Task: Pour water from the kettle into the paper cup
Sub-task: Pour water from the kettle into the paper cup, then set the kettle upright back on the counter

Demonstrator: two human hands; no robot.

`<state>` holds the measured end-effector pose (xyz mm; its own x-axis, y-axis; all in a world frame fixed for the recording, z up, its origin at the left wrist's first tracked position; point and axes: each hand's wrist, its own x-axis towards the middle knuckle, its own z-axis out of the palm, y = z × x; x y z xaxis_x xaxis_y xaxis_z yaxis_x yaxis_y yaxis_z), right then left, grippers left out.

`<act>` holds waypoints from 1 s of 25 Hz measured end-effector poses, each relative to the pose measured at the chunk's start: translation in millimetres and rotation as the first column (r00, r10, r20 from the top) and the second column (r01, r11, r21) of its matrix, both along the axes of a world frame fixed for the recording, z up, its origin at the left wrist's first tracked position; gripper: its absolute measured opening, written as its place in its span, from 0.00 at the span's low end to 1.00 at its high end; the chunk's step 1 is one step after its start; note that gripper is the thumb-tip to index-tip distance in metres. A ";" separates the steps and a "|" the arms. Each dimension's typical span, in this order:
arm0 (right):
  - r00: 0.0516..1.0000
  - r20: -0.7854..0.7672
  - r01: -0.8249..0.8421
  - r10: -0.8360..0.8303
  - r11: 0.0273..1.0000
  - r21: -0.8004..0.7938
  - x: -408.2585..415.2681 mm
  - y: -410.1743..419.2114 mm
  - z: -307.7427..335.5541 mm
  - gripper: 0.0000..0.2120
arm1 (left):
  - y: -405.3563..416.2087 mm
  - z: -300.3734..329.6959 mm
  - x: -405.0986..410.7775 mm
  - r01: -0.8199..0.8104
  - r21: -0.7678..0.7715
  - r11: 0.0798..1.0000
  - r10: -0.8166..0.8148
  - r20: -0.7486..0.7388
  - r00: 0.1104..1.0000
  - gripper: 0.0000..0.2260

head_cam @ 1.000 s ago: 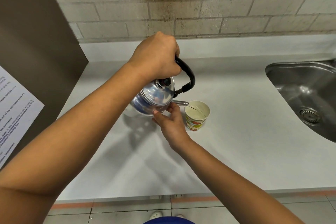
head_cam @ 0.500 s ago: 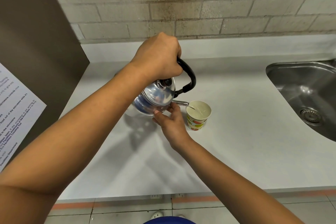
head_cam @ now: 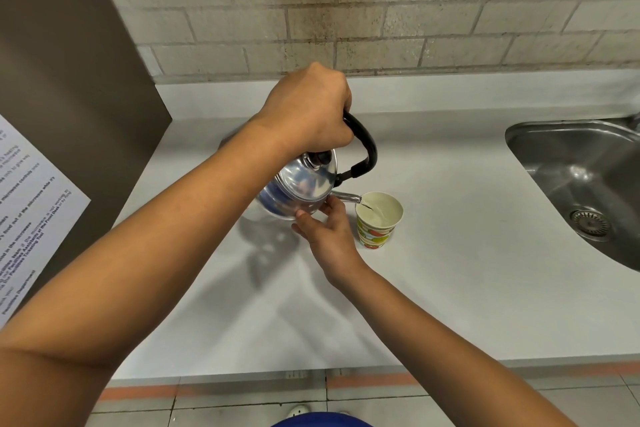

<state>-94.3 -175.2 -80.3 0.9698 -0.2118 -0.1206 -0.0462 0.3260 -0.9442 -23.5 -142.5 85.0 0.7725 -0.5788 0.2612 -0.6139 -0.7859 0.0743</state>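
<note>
White counter (head_cam: 450,270) holds the paper cup (head_cam: 378,221). Left hand (head_cam: 308,114) is wrapped tight on the handle of the tipped kettle (head_cam: 299,189); right hand (head_cam: 329,229) props its side with open fingers. Water runs in and the cup looks nearly full, so stopping is left. Sink (head_cam: 581,184) sits well apart; nothing blocks.

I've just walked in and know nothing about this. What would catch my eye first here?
The shiny kettle, tilted at the middle of the white counter, its spout over a patterned paper cup with water going in. The left hand grips its black handle from above; the right hand steadies its body from below. A steel sink sits at the right.
</note>
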 end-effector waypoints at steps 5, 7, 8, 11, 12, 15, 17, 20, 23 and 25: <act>1.000 0.010 0.008 -0.007 0.999 -0.052 -0.6 -0.2 -5.4 0.20 | 11.4 -7.8 6.3 -0.026 -0.088 0.996 0.020 -0.066 0.998 0.04; 0.999 0.019 0.028 -0.027 0.995 -0.092 -1.3 -0.9 -8.6 0.19 | 18.2 -12.8 10.3 -0.056 -0.134 0.989 0.041 -0.114 0.993 0.09; 0.999 0.030 0.031 -0.028 0.994 -0.108 -1.6 -0.8 -9.7 0.19 | 22.2 -15.5 12.4 -0.075 -0.162 0.984 0.053 -0.137 0.989 0.11; 0.998 0.058 0.034 -0.025 0.987 -0.157 -2.2 0.5 -12.0 0.19 | 36.5 -25.4 19.9 -0.132 -0.252 0.959 0.084 -0.191 0.978 0.10; 0.998 0.060 0.038 -0.028 0.984 -0.176 -1.6 0.6 -12.2 0.19 | 41.4 -29.2 22.4 -0.151 -0.280 0.948 0.095 -0.203 0.975 0.09; 0.998 0.063 0.033 -0.018 0.968 -0.250 -0.4 0.1 -13.6 0.19 | 58.1 -43.1 28.8 -0.204 -0.371 0.906 0.117 -0.242 0.963 0.12; 0.999 0.051 0.016 0.000 0.948 -0.318 -1.1 0.7 -17.1 0.19 | 70.3 -54.2 31.5 -0.252 -0.431 0.866 0.129 -0.295 0.947 0.14; 1.000 -0.002 -0.014 0.014 0.923 -0.386 -0.8 4.6 -25.7 0.20 | 83.7 -69.1 34.3 -0.305 -0.473 0.826 0.132 -0.364 0.922 0.16; 0.998 -0.065 -0.050 0.024 0.899 -0.436 1.0 8.0 -33.2 0.21 | 91.5 -80.0 36.3 -0.333 -0.481 0.811 0.124 -0.415 0.901 0.17; 0.997 -0.058 -0.072 0.050 0.879 -0.471 0.1 9.3 -34.7 0.22 | 98.2 -87.1 38.8 -0.364 -0.490 0.792 0.130 -0.447 0.885 0.16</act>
<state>-94.2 -165.9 -115.0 0.9789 -0.1946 -0.0628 -0.0953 -0.1626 -0.9821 15.3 -44.3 -2.1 0.9701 -0.2026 0.1336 -0.2359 -0.6580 0.7152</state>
